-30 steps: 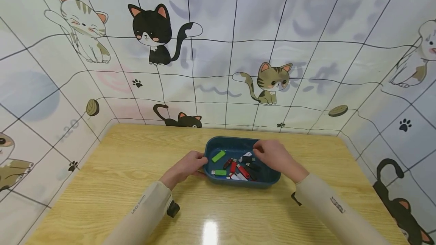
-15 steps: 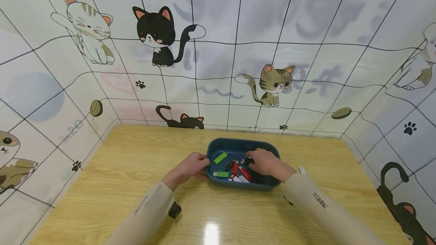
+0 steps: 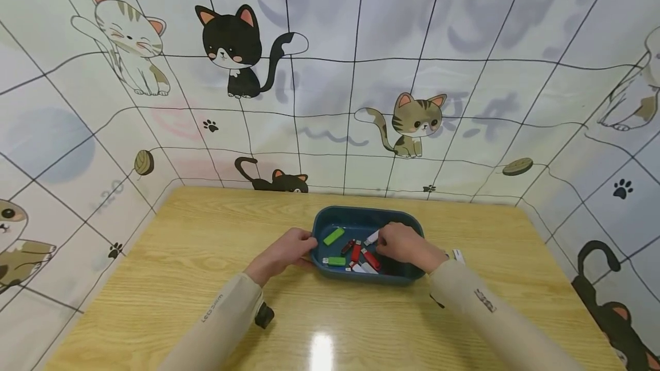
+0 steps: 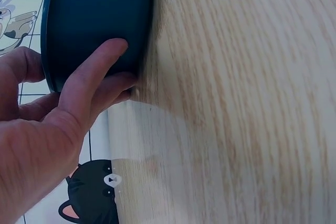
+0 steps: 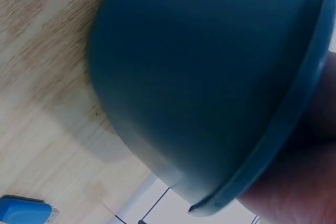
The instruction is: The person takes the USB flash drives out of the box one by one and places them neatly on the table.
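Observation:
In the head view my left hand (image 3: 285,249) grips the left end of a dark blue plastic bin (image 3: 361,279). The left wrist view shows its thumb on the bin's outer wall. My right hand (image 3: 402,243) reaches over the bin's right side, its curled fingertips down among USB flash drives; what lies under them is hidden. Beside those fingertips lies a white flash drive (image 3: 371,238). Further left are a light green drive (image 3: 334,236), a second green drive (image 3: 334,261) and red drives (image 3: 370,259). In the right wrist view the bin's wall covers most of the hand.
A white flash drive (image 3: 458,255) lies on the wooden table (image 3: 247,210) right of the bin, partly behind the right sleeve. In the right wrist view a blue flash drive (image 5: 23,211) lies on the table. A cat-print wall covering (image 3: 330,73) stands behind and on both sides.
My right hand has lowered from the bin's rear right into the drives. A black drive beside its fingers has gone from sight, baring the white one. The left hand keeps its grip.

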Demonstrator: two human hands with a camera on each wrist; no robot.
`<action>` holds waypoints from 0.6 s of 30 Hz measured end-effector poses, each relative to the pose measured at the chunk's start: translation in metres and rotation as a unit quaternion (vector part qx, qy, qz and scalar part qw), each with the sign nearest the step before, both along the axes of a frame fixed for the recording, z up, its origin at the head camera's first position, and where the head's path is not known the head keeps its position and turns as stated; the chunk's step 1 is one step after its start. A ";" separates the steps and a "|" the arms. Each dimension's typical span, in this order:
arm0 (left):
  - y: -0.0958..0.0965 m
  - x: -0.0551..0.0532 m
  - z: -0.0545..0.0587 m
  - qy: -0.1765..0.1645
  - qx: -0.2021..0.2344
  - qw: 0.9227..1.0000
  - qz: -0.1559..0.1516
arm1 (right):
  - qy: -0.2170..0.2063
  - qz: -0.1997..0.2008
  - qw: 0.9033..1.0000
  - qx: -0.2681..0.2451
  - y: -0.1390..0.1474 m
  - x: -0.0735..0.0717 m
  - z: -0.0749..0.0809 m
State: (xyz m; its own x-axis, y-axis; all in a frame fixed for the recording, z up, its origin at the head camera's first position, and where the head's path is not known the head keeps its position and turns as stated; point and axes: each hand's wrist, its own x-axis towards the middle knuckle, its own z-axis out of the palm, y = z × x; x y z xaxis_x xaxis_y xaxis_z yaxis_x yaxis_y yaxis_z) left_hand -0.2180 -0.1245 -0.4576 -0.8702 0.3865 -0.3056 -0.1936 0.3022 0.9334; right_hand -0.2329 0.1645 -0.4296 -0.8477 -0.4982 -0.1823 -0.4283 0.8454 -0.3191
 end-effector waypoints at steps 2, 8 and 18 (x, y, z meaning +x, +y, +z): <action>-0.001 0.000 0.000 0.000 0.000 1.000 -0.001 | -0.003 -0.002 1.000 -0.005 0.000 0.000 -0.001; -0.001 0.001 0.001 -0.003 -0.001 1.000 0.001 | -0.005 -0.017 1.000 -0.008 0.004 0.001 -0.005; -0.001 0.002 0.001 -0.004 0.011 1.000 -0.003 | -0.019 -0.079 0.997 0.019 0.009 -0.004 0.001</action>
State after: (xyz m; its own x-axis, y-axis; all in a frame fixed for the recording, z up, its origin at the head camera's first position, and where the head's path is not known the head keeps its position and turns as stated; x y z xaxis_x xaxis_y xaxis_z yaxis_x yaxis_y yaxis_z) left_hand -0.2158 -0.1253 -0.4567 -0.8658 0.3982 -0.3029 -0.1987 0.2820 0.9386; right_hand -0.2367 0.1738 -0.4288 -0.9071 -0.3513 -0.2318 -0.2774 0.9133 -0.2983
